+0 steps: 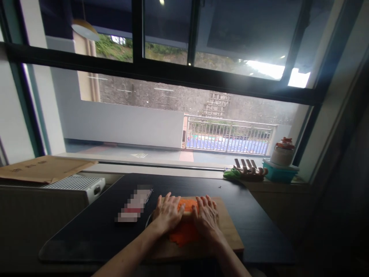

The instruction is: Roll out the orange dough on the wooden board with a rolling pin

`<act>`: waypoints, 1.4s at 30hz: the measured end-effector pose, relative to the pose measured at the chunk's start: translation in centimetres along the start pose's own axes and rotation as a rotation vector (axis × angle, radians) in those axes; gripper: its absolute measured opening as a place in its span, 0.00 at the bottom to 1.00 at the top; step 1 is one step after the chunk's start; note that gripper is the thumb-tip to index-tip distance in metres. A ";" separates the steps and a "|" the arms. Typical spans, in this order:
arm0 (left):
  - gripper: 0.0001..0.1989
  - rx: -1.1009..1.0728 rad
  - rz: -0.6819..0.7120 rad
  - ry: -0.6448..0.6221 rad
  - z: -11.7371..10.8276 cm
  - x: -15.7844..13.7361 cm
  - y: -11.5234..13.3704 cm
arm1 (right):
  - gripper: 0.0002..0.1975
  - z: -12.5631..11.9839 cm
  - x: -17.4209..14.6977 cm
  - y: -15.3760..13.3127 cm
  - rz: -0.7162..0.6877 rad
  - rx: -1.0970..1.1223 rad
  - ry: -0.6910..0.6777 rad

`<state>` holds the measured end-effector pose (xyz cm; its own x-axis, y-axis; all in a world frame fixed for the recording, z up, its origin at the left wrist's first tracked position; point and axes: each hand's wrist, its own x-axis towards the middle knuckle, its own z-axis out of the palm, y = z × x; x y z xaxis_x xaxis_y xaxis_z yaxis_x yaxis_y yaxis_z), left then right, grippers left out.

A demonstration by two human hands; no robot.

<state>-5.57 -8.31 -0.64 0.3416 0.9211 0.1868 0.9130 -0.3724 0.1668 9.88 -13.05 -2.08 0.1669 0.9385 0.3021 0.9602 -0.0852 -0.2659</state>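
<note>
My left hand [168, 211] and my right hand [206, 217] lie palms down, fingers stretched forward, on a pale rolling pin [187, 213]. Only the short middle of the pin shows between the hands; its ends are hidden under them. Beneath it spreads a flat, ragged-edged orange sheet [184, 234], which looks like dough or modelling clay. More orange is visible beyond the pin. All this rests on a wooden board [230, 231], turned slightly on the dark table.
Left on the dark table [92, 227] lies a blurred-out, phone-like object [134, 206]. A brown envelope [43, 169] rests on a white slatted unit [77, 188]. By the window are a green item [232, 174], a brown rack-like object [250, 171], and a teal box [279, 172] under a jar [282, 154].
</note>
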 end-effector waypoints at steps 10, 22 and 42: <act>0.28 -0.015 0.017 -0.011 0.2 2.8 -0.2 | 0.24 0.1 2.8 0.3 0.033 -0.005 -0.055; 0.27 -0.012 -0.087 0.020 1.5 9.6 -1.3 | 0.24 1.2 9.7 1.2 0.109 0.013 -0.151; 0.25 -0.028 0.036 0.283 0.8 3.0 -0.2 | 0.20 0.9 4.0 0.4 0.085 -0.049 0.031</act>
<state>-4.51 -5.38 -0.89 0.2936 0.8404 0.4555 0.8935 -0.4106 0.1816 10.70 -9.07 -1.81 0.2540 0.9165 0.3090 0.9521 -0.1807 -0.2465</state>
